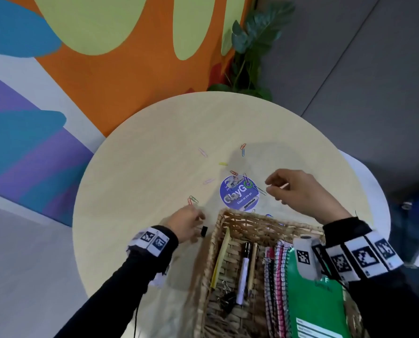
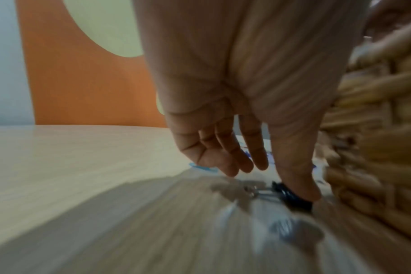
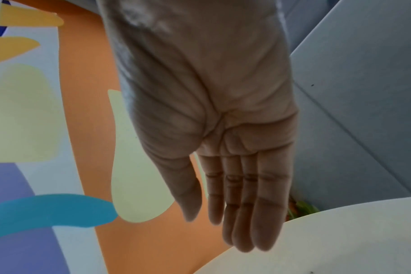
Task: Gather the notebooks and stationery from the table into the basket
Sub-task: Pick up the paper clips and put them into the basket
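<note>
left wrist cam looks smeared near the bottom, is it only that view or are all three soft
Left wrist view: heavy motion blur over the table, the basket and the black binder clip under the left hand. Head view: mostly sharp, with wide-angle bending at the edges. Right wrist view: the right hand is backlit, dim and slightly soft.

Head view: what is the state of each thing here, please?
Left hand: thumb touches the black binder clip, fingers relaxed.
Right hand: open, empty, above the table.
Black binder clip: on the table beside the basket.
Paper clips: scattered on the table.
Green notebook: inside the basket.
Pens: inside the basket.
</note>
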Motion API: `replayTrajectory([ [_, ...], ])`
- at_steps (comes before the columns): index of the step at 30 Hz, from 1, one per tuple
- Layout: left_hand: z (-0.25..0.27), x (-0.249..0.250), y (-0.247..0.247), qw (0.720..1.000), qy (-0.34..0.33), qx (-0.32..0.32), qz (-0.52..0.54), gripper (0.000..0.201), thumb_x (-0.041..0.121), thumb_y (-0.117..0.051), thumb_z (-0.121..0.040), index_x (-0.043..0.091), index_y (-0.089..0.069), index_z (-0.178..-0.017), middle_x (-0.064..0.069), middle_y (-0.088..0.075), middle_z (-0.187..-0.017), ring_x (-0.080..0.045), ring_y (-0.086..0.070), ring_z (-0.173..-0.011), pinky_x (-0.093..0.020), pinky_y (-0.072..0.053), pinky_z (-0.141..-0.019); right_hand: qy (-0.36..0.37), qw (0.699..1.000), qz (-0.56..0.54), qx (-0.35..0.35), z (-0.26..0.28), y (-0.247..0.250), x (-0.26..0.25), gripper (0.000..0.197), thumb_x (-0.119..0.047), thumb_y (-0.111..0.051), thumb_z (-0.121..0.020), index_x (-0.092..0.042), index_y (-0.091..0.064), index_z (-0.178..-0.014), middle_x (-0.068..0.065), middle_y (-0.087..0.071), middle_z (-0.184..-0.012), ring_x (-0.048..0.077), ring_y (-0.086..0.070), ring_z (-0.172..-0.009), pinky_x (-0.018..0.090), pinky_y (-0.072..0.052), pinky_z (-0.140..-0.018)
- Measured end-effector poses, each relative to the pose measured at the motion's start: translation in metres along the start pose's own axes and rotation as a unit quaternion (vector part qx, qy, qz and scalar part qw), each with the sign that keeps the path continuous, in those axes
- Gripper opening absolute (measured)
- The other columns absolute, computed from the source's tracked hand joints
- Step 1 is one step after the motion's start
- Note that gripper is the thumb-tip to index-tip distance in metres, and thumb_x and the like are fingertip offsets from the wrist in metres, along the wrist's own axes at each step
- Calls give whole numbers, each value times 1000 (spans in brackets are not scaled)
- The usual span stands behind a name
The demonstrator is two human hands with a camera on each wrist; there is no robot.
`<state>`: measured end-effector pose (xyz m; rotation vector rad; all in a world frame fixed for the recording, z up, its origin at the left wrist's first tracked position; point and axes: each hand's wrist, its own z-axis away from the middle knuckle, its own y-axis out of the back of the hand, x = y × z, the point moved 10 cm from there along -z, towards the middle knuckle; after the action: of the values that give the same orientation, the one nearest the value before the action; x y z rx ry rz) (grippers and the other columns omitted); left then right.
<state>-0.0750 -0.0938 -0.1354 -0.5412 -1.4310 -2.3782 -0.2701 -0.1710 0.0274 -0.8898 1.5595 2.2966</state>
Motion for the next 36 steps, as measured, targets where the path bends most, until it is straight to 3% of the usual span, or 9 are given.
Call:
replayTrajectory([
  [4, -7, 4, -18, 1000, -14, -10, 21, 33, 18, -67, -72, 17, -61, -104, -4, -53, -107, -23, -55, -96, -32, -46, -82, 46, 997, 55, -34, -41, -16, -45, 16, -19, -62, -87, -11, -67, -99, 1, -63, -87, 6, -52, -66, 14, -38, -58],
  [8, -12, 7, -19, 999, -34, 4, 22, 25, 9, -61, -76, 11, -65, -100, -9, -58, -106, -28, -58, -98, -34, -48, -88, 72, 991, 89, -65, -89, -48, -83, 18, -19, -61, -86, -9, -68, -100, 2, -64, -89, 17, -57, -79, 22, -40, -70],
  [13, -8, -2, -8, 997, -24, 32, 62, 30, 23, -70, -74, 9, -65, -99, -12, -61, -110, -29, -55, -106, -34, -42, -91, 98, 966, 199, -136, -143, -111, -89, 20, -10, -54, -89, -4, -68, -102, 11, -68, -109, 27, -62, -103, 30, -46, -82],
  [17, 10, -12, 24, 986, -10, 123, 116, 24, 31, -66, -81, 20, -61, -102, 2, -63, -106, -17, -56, -100, -24, -43, -85, 114, 919, 310, -215, -167, -158, -65, 17, -9, -57, -86, -4, -67, -100, 15, -68, -110, 30, -62, -103, 32, -47, -84],
  [22, 40, -23, 59, 966, 11, 188, 175, 24, 33, -66, -83, 24, -59, -105, 11, -61, -106, -8, -52, -94, -11, -38, -77, 124, 875, 377, -276, -176, -189, -47, 13, -22, -68, -83, -10, -63, -85, 14, -66, -97, 25, -58, -85, 29, -38, -70],
  [25, 55, -25, 70, 962, 10, 193, 192, 19, 31, -67, -83, 32, -55, -98, 14, -58, -97, -1, -49, -83, -9, -37, -67, 105, 872, 383, -285, -180, -193, -43, 22, -18, -69, -83, 0, -71, -94, 16, -67, -94, 26, -58, -79, 27, -38, -69],
  [28, 63, -18, 71, 963, 8, 178, 202, 19, 30, -68, -83, 31, -56, -98, 13, -59, -97, 0, -51, -83, -9, -38, -67, 100, 875, 381, -281, -180, -191, -42, 15, -19, -69, -81, -6, -64, -78, 13, -57, -79, 24, -53, -73, 28, -40, -66],
  [31, 67, 9, 70, 970, -24, 146, 191, 23, 33, -68, -82, 26, -59, -102, 13, -61, -98, -5, -53, -86, -9, -38, -67, 96, 878, 387, -264, -175, -181, -43, 11, -15, -64, -83, -5, -63, -80, 18, -60, -84, 30, -58, -76, 28, -41, -67],
  [36, 73, 83, 64, 983, -120, 55, 128, 30, 37, -66, -82, 21, -61, -107, 10, -62, -90, -8, -55, -79, -23, -46, -71, 101, 927, 320, -167, -148, -112, -62, 9, -12, -60, -83, -5, -64, -79, 18, -68, -92, 33, -65, -90, 28, -39, -68],
])
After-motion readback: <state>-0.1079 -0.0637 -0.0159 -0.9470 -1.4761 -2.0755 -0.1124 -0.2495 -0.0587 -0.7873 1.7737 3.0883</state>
